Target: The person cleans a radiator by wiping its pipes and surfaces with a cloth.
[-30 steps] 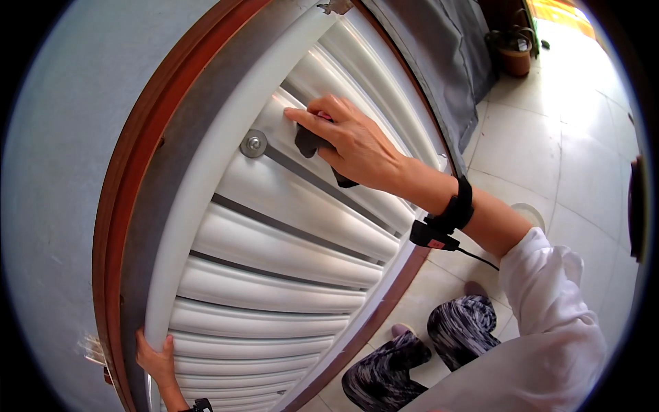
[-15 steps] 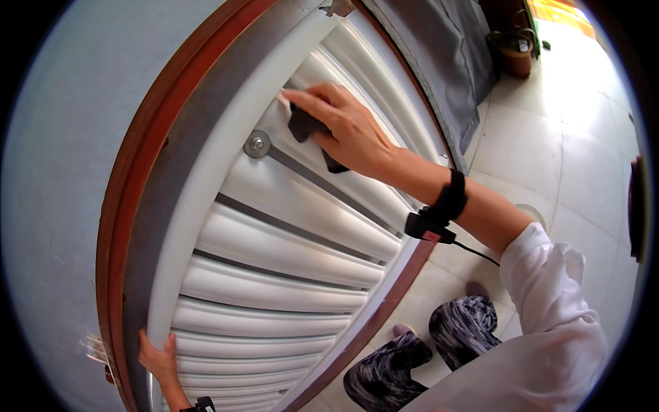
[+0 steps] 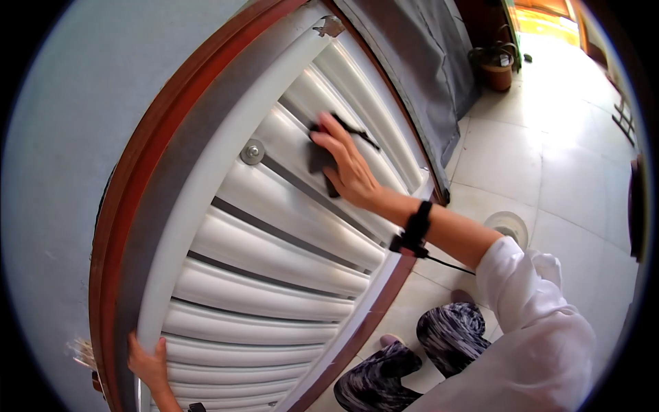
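A white ribbed panel (image 3: 274, 240), which looks like a radiator, fills the middle of the head view. Its long parallel ribs are separated by dark gaps. My right hand (image 3: 353, 172) presses a dark cloth (image 3: 321, 159) against the upper ribs, with its fingers closed over it. Part of the cloth trails beyond the fingers, and the hand is slightly blurred. At the lower left, my left hand (image 3: 149, 364) grips the panel's rounded white rail (image 3: 195, 185); its thumb lies on the near side, its other fingers partly hidden. A bolt with a round washer (image 3: 252, 152) sits between two ribs.
A red-brown wooden ledge (image 3: 141, 158) borders the panel beside a pale wall (image 3: 62, 192). Grey fabric (image 3: 412, 69) hangs at the top. A potted plant (image 3: 498, 74) stands on the tiled floor (image 3: 515, 158). A cable (image 3: 449, 264) runs from my right wrist strap.
My right hand has moved with the dark cloth down and to the right along the ribs, away from the rail. My left hand keeps its hold. The view has shifted slightly.
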